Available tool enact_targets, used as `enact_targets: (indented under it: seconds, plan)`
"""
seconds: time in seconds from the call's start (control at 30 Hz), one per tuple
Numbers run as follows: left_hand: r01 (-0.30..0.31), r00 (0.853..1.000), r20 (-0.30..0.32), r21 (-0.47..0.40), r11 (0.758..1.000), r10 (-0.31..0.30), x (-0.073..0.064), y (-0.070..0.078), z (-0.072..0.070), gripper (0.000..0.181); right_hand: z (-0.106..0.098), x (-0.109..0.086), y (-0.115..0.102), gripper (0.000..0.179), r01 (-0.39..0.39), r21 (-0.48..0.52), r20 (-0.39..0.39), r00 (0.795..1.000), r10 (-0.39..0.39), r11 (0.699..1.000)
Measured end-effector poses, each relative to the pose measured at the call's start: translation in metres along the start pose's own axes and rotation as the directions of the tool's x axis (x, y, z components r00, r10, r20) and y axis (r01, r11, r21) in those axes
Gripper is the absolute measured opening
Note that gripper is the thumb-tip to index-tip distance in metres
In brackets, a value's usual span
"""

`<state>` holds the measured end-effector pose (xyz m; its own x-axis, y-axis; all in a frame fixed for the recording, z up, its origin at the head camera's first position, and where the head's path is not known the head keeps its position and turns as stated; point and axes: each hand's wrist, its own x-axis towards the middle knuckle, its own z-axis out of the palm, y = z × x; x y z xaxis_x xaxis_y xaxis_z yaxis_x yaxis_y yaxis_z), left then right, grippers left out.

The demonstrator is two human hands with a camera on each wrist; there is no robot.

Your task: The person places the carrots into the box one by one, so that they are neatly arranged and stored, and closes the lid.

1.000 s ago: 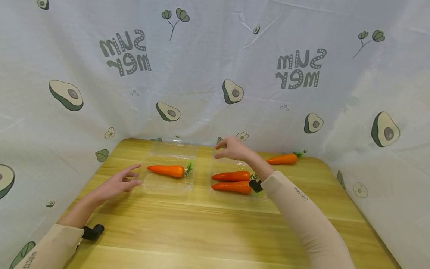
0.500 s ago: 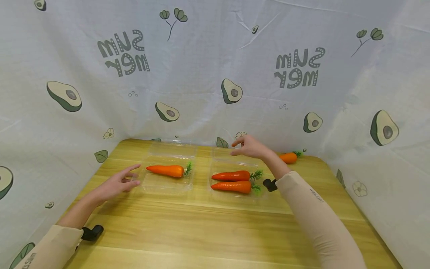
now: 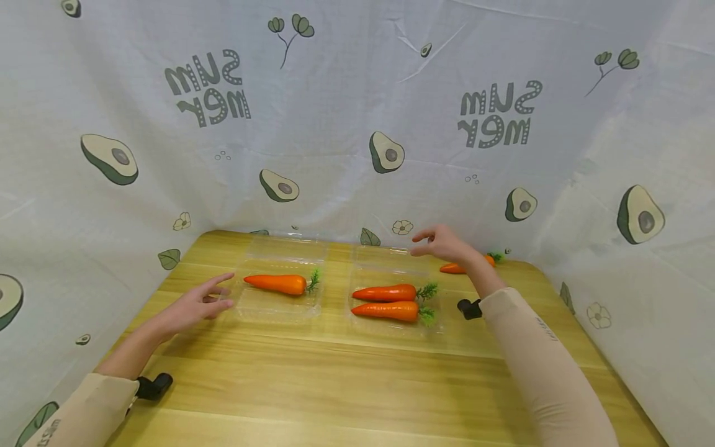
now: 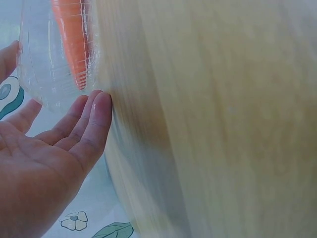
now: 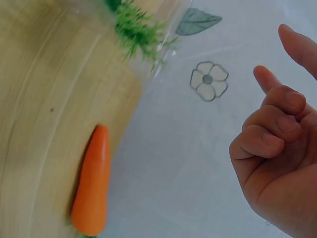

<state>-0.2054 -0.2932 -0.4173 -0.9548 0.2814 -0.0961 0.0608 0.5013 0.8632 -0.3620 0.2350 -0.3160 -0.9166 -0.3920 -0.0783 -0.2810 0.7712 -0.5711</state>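
My left hand (image 3: 192,304) is at the left edge of a clear plastic clamshell box (image 3: 279,309), whose lid stands up at the back. One orange carrot (image 3: 276,284) with a green top lies in that box. In the left wrist view, straight fingers (image 4: 94,124) reach the box's end. Empty, my right hand (image 3: 447,244) hovers near the back wall, thumb and index finger apart, the other fingers loosely curled. Close by, a loose carrot (image 3: 454,269) is partly covered by the right forearm in the head view. A second clear box (image 3: 357,273) holds an upper carrot (image 3: 385,293) and a lower carrot (image 3: 385,311).
Both boxes rest side by side toward the back of the wooden table (image 3: 313,385), with a strip of wood between them. A white avocado-print cloth (image 3: 329,112) hangs along the back and sides. Black wrist mounts (image 3: 469,308) stick out at both sleeves.
My right hand has moved right from above the second box toward the loose carrot, uncovering the green tops of the two carrots in the box. The left hand stays in place.
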Motion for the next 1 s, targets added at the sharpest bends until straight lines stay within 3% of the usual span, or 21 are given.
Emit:
enact_targets:
  seconds: [0.47,1.0]
  plan:
    - [-0.005,1.0,0.007,-0.002,1.0,0.005,-0.001,0.001,0.0,0.075,-0.009,-0.007,0.049,0.055,-0.13,0.031,-0.033,0.991,0.131,0.991]
    - [0.001,1.0,0.002,0.002,1.0,-0.001,-0.001,0.003,0.0,0.075,-0.009,-0.017,0.086,0.058,-0.151,-0.015,-0.085,0.985,0.15,0.988]
